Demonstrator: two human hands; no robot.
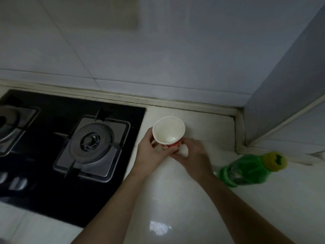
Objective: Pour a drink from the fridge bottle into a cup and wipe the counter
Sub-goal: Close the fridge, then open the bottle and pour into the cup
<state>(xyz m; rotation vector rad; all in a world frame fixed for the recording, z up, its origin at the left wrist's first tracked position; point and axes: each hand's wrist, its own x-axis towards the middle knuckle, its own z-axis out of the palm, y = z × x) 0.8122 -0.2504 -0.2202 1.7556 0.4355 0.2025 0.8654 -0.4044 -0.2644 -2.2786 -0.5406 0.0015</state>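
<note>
- Holding the cup (168,131) over the counter (175,208) at frame centre, both hands meet at its base; the cup is tilted, its mouth turned toward the camera.
- Cup: white inside, orange-red print low on the outer wall. A pale glint sits at the low side of the interior; cannot tell whether it is liquid.
- Left hand (151,154), at 8 o'clock of the cup: fingers curled round the cup's side and lower wall, gripping it.
- Right hand (193,155), at 4 o'clock of the cup: fingers curled, pinching a small white wad (183,150) against the cup's base. Material of the wad is not clear.
- Bottle (246,169): green, see-through plastic, standing on the counter at 4 o'clock of the hands, just beside the right wrist but apart from it. Its yellow cap (275,161) is on.
- Gas hob (52,155): black glass, set into the counter at 9 o'clock of the cup. The nearer burner (91,140) sits just left of the left hand; knobs (17,182) are blurred at the hob's near-left edge.
- Tiled wall (123,50) fills the 12 o'clock side, meeting a second wall in a corner at 2 o'clock.
</note>
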